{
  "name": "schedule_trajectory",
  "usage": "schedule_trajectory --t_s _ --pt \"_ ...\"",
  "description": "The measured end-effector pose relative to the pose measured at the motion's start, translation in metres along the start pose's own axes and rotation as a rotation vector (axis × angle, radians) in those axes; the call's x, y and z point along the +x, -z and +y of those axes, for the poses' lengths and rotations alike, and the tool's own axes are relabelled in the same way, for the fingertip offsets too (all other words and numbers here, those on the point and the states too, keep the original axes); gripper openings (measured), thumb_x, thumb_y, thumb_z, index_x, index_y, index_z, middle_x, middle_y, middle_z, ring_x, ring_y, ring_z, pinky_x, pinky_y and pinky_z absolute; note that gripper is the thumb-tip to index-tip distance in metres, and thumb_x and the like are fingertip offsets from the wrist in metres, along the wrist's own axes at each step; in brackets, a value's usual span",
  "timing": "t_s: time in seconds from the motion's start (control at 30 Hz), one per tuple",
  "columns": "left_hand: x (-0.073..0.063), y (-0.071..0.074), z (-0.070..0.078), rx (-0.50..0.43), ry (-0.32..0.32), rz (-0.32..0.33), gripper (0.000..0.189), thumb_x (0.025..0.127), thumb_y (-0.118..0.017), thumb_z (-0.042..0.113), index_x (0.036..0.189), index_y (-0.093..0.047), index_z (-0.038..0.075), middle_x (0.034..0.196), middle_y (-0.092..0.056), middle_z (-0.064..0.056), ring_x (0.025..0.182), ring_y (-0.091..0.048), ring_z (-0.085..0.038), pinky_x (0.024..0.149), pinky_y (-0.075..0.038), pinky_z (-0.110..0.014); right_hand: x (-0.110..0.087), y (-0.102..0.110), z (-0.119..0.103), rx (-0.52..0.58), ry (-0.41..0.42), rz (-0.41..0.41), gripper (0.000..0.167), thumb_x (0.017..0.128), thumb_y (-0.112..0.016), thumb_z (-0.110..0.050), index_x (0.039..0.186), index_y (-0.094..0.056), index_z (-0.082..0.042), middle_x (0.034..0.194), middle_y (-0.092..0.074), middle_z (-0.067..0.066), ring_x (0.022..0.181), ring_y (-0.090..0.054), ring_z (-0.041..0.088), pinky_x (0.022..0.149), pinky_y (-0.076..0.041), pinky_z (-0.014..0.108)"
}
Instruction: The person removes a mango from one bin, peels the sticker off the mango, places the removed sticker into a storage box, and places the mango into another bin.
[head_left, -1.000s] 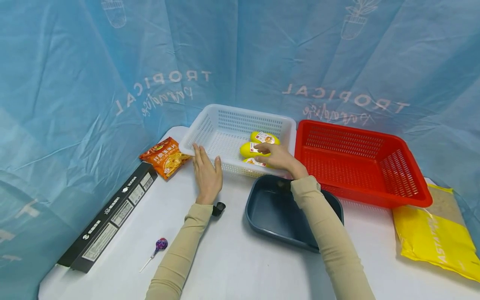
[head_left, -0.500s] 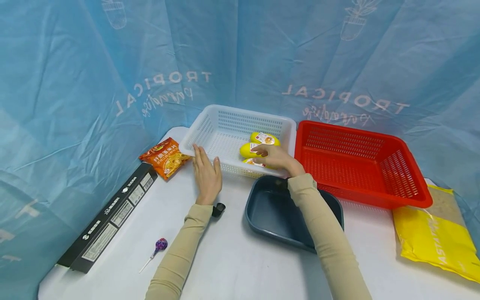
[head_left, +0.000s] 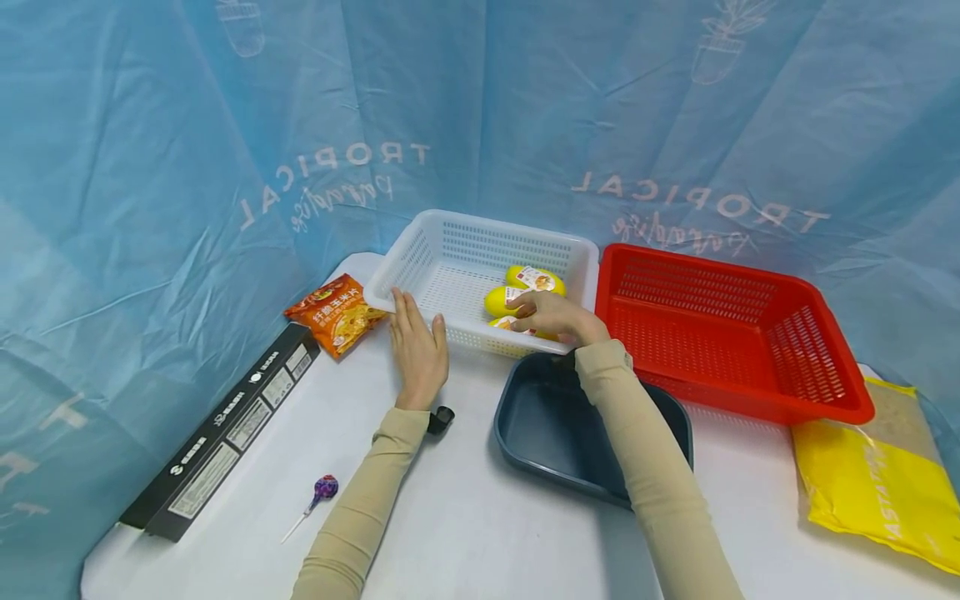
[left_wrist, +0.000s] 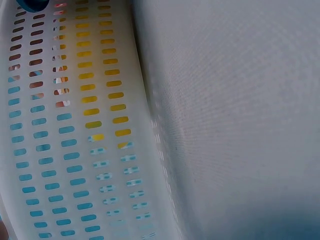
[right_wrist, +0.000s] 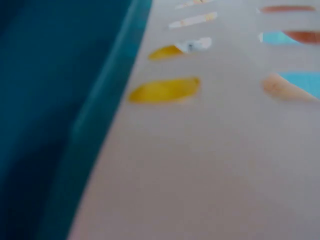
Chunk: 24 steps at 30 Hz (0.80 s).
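My left hand (head_left: 422, 354) lies with straight fingers against the near left rim of the white basket (head_left: 468, 333). My right hand (head_left: 555, 317) reaches over the basket's near right side, its fingers curved round the nearest yellow oval pack (head_left: 504, 322). That pack is partly hidden under the hand. Just behind it are a second yellow oval pack (head_left: 497, 301), close to the fingertips, and a third yellow oval pack (head_left: 537, 278) with a white picture label. Yellow also shows through the basket's slots in both wrist views.
A dark blue tray (head_left: 540, 472) sits under my right forearm. The red basket (head_left: 690, 333) adjoins the white one, beside a yellow bag (head_left: 877, 483). At left are an orange snack bag (head_left: 337, 315), a long black box (head_left: 232, 425) and a lollipop (head_left: 324, 488). Blue curtain behind.
The whole scene has shifted slightly right in the head view. My right hand has moved only slightly over the packs, and the left hand stays on the basket rim.
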<state>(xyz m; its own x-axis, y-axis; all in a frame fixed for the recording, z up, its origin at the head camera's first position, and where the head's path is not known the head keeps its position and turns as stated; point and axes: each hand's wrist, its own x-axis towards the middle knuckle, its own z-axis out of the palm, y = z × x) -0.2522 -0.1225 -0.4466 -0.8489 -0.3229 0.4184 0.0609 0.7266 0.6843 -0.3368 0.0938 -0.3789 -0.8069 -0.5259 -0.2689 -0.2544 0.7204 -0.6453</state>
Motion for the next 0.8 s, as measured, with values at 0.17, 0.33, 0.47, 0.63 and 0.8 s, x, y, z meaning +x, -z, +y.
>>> schedule_trajectory --t_s 0.17,0.33,0.47,0.63,0.8 --pt "0.001 0.0 0.0 0.011 -0.005 0.002 0.065 0.104 -0.036 0.031 0.152 -0.014 -0.007 0.163 -0.004 -0.02 0.149 -0.011 -0.04 0.12 -0.011 -0.056 0.001 0.0 -0.001 -0.057 0.011 -0.017 0.054 0.091 -0.062 -0.026 0.143 -0.049 -0.016 0.142 -0.051 0.013 0.127 -0.046 0.029 0.111 -0.037 0.046" --pt "-0.001 0.0 -0.001 0.007 0.004 -0.005 0.065 0.104 -0.036 0.031 0.152 -0.014 -0.007 0.163 -0.003 -0.019 0.15 -0.01 -0.039 0.121 -0.008 -0.054 0.006 -0.005 -0.001 -0.129 -0.023 -0.038 0.055 0.091 -0.058 -0.025 0.144 -0.047 -0.02 0.145 -0.048 0.009 0.125 -0.043 0.029 0.11 -0.035 0.046" --pt "-0.002 0.0 -0.001 0.007 0.004 -0.005 0.065 0.105 -0.036 0.032 0.152 -0.013 -0.007 0.163 -0.003 -0.019 0.15 -0.01 -0.039 0.121 -0.008 -0.055 0.008 -0.01 0.001 -0.141 -0.086 -0.046 0.057 0.09 -0.057 -0.025 0.145 -0.046 -0.024 0.144 -0.047 0.01 0.123 -0.043 0.031 0.103 -0.038 0.045" --pt "-0.001 -0.001 -0.001 0.019 -0.003 0.004 0.065 0.104 -0.036 0.031 0.152 -0.014 -0.007 0.163 -0.004 -0.019 0.149 -0.011 -0.04 0.12 -0.011 -0.057 0.012 -0.011 0.003 -0.145 -0.119 -0.076 0.063 0.089 -0.057 -0.024 0.149 -0.04 -0.024 0.145 -0.045 0.012 0.121 -0.044 0.033 0.097 -0.04 0.04" --pt "0.0 -0.001 0.0 0.022 -0.005 0.01 0.064 0.104 -0.037 0.031 0.152 -0.016 -0.007 0.163 -0.005 -0.02 0.149 -0.012 -0.041 0.12 -0.011 -0.058 0.015 -0.011 0.005 -0.141 -0.136 -0.094 0.064 0.09 -0.056 -0.024 0.151 -0.035 -0.025 0.143 -0.045 0.012 0.123 -0.043 0.033 0.092 -0.041 0.037"
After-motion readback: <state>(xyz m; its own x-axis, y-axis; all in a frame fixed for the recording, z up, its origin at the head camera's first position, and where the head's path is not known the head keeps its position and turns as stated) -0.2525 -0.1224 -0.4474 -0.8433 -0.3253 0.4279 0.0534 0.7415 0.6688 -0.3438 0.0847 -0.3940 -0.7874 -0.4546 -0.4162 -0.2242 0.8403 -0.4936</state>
